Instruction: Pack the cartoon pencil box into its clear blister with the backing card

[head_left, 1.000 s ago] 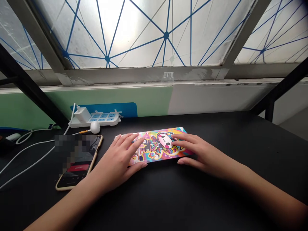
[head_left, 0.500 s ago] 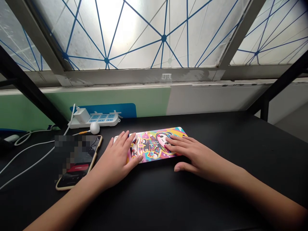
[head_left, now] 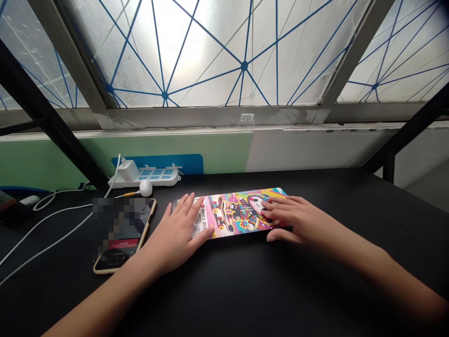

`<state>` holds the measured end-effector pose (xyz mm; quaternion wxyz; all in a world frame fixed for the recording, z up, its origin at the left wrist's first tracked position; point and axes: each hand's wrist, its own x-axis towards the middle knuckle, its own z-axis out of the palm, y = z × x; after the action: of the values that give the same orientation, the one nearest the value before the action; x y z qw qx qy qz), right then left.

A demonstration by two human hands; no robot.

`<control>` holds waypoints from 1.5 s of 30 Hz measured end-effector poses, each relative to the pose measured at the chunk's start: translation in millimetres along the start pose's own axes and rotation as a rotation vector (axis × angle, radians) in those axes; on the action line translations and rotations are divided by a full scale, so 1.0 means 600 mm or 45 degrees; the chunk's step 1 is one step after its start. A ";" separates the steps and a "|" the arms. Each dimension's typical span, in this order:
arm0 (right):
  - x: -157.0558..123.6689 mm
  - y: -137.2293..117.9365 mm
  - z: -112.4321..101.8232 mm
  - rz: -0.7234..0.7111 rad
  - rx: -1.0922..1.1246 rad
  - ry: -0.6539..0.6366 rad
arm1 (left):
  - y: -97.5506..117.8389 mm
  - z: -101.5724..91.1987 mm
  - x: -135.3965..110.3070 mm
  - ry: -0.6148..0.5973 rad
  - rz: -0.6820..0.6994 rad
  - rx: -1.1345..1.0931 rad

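Observation:
A flat pencil box (head_left: 238, 213) lies on the black table, bright pink, yellow and blue with a cartoon figure. Its left part carries a white label with a barcode and the words "PENCIL BOX". Across the left end rests my left hand (head_left: 184, 231), palm down, fingers spread, thumb at the near edge. A greyish, see-through-looking edge shows past its fingertips; what it belongs to is unclear. My right hand (head_left: 298, 217) lies over the right end with fingers stretched across the top. Its thumb is apart from them, by the near edge.
Left of my left hand lies a phone (head_left: 121, 262) in a pale case, partly blurred out. Behind it are a white power strip (head_left: 157, 177) with a plugged-in charger, a round white plug (head_left: 146, 188) and white cables. Black frame bars (head_left: 66, 135) rise at both sides, before the window.
The pencil box has slid right along with my right hand, uncovering the barcode label beside my left hand. My left hand keeps about the same place; the whole view has shifted slightly.

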<state>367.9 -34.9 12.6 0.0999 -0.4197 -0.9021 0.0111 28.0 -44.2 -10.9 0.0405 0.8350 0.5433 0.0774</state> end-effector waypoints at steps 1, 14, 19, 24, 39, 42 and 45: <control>0.007 -0.012 0.008 -0.021 -0.061 0.047 | 0.000 0.001 0.000 0.003 0.006 -0.005; 0.072 -0.088 0.067 -0.251 -0.086 0.009 | -0.002 0.002 -0.002 -0.008 0.004 -0.064; 0.046 -0.043 0.057 -0.200 -0.001 -0.010 | -0.003 0.000 -0.001 0.036 0.010 -0.071; 0.011 0.007 0.044 -0.104 -0.046 -0.004 | -0.001 -0.004 -0.003 0.029 0.022 -0.040; 0.077 -0.077 0.081 -0.217 -0.248 0.067 | 0.072 0.011 0.045 -0.005 0.064 0.036; 0.076 -0.069 0.087 -0.227 -0.235 0.119 | 0.064 0.013 0.046 -0.042 0.068 0.032; 0.062 -0.050 0.086 -0.246 -0.200 0.138 | 0.053 0.009 0.044 -0.061 0.076 0.014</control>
<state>312.4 -22.9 -28.8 0.1159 -0.3372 -0.9298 -0.0917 68.2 -33.0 -8.9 0.0465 0.8528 0.5173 0.0554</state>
